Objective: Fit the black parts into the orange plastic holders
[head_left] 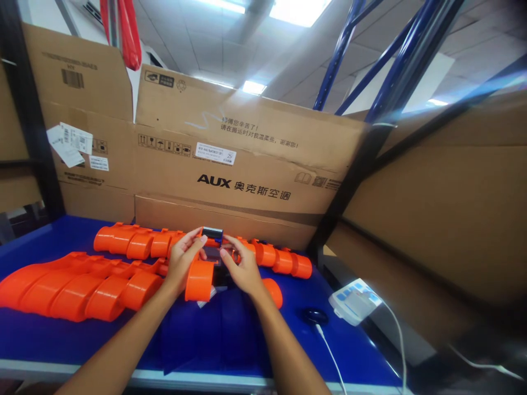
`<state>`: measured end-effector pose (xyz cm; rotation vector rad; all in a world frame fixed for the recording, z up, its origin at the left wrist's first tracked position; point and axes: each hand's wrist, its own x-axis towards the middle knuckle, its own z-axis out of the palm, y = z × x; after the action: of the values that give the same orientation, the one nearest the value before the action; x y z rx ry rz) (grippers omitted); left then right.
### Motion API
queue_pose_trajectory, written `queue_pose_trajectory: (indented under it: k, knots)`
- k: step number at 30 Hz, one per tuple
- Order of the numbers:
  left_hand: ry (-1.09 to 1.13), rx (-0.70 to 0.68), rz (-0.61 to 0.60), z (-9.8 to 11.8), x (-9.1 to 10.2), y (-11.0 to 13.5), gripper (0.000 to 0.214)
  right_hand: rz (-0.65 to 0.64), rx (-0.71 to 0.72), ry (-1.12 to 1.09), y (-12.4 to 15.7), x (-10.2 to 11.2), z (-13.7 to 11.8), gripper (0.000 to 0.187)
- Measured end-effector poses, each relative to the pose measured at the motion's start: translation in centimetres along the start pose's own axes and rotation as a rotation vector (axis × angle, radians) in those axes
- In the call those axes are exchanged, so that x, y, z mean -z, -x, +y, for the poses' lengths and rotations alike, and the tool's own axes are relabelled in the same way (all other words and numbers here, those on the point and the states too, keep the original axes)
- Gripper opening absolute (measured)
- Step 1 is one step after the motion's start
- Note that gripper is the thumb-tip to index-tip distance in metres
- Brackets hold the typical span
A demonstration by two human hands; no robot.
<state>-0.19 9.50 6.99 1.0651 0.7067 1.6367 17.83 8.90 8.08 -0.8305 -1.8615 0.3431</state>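
My left hand (pixel 184 258) and my right hand (pixel 241 267) meet over the middle of the blue table (pixel 49 334). Both pinch a small dark rectangular part (pixel 212 236) held just above an orange plastic cup-shaped piece (pixel 199 280). The fingers of both hands are curled round the dark part and the top of the orange piece. A row of orange cylindrical pieces (pixel 135 241) lies behind the hands, and a second, longer row (pixel 78 291) lies to the left.
Large cardboard boxes (pixel 247 159) marked AUX wall the table's back. A white power strip (pixel 354 300) with a cable and a dark round object (pixel 315 316) sit on the right. Black and blue rack posts (pixel 362 148) stand on the right.
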Motion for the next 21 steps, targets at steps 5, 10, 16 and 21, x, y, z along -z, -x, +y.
queue_pose_trajectory:
  k: [5, 10, 16, 21]
  knots:
    - [-0.054, 0.002, -0.119, -0.9, -1.0, 0.6, 0.051, 0.156, 0.030, 0.212, 0.9, 0.4, 0.3, 0.036]
    - [-0.112, 0.043, -0.269, -1.0, -1.6, 1.2, 0.047, 0.129, 0.111, 0.393, 1.7, 0.8, 0.8, 0.022]
    - [-0.131, 0.078, -0.339, -0.5, -1.5, 1.2, 0.048, 0.075, 0.192, 0.488, 1.8, 1.1, 0.5, 0.011]
    - [-0.112, 0.092, -0.347, -0.4, -1.1, 1.1, 0.049, 0.046, 0.224, 0.477, 1.8, 1.1, 0.5, 0.013]
